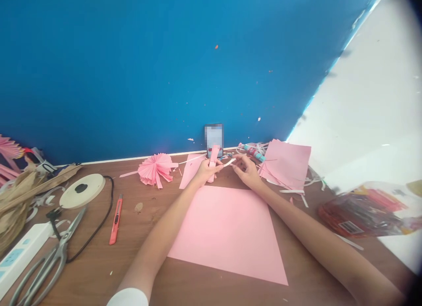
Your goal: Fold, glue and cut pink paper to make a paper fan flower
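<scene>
My left hand (207, 170) is closed on a narrow folded pink paper strip (213, 158), held upright over the back of the table. A short white strip (230, 162) stretches between both hands; it looks like tape or its backing. My right hand (245, 169) pinches the right end of that strip between thumb and fingers. Under my forearms lies a large flat pink paper sheet (227, 231). To the left of my left hand sits a pleated pink paper rosette (155, 169), with a smaller pink paper piece (190, 167) between them.
A phone (214, 136) leans on the blue wall. Left are a red box cutter (116, 220), a tape roll (82, 191), grey scissors (54, 262) and a power strip (24, 253). Right are stacked pink papers (288, 163), a glue stick (254, 152) and a plastic bag (365, 209).
</scene>
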The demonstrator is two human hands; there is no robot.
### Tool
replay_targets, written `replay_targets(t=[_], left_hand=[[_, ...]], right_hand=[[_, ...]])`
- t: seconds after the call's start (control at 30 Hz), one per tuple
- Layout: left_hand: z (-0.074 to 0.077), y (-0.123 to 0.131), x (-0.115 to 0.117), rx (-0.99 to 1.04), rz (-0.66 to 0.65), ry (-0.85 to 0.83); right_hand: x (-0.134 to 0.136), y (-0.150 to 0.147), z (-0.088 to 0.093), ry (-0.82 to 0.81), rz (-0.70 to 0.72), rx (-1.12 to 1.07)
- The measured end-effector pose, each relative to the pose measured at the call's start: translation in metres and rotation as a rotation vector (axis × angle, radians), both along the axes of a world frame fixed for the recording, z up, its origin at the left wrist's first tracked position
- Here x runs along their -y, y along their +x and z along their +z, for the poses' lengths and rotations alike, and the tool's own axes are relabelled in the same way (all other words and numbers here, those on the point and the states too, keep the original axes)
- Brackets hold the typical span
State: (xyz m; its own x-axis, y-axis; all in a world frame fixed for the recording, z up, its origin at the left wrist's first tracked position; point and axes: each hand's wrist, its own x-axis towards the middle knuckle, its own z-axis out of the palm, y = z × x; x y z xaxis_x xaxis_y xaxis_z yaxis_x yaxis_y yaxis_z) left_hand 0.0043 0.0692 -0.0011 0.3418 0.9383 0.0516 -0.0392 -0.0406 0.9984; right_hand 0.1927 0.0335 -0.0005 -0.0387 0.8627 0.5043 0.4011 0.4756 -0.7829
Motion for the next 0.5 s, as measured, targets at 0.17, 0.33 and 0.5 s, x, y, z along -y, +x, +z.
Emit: replay_targets(t=[0.17,0.33,0.5], left_hand=[[-0.001,0.001,-0.001,-0.01,-0.009,0.031],[-0.003,0.001,-0.002,-0.033,-0.004,0.038],[-0.004,0.002,-0.002,-0.057,-0.011,0.046]], right_hand=[[0.001,-0.001,0.003,0.071,-0.006,0.049],[0.007,-0.003,0.004,0.135,0.003,0.142],[0.015,-0.003,-0.003,0.168,0.009,0.264]])
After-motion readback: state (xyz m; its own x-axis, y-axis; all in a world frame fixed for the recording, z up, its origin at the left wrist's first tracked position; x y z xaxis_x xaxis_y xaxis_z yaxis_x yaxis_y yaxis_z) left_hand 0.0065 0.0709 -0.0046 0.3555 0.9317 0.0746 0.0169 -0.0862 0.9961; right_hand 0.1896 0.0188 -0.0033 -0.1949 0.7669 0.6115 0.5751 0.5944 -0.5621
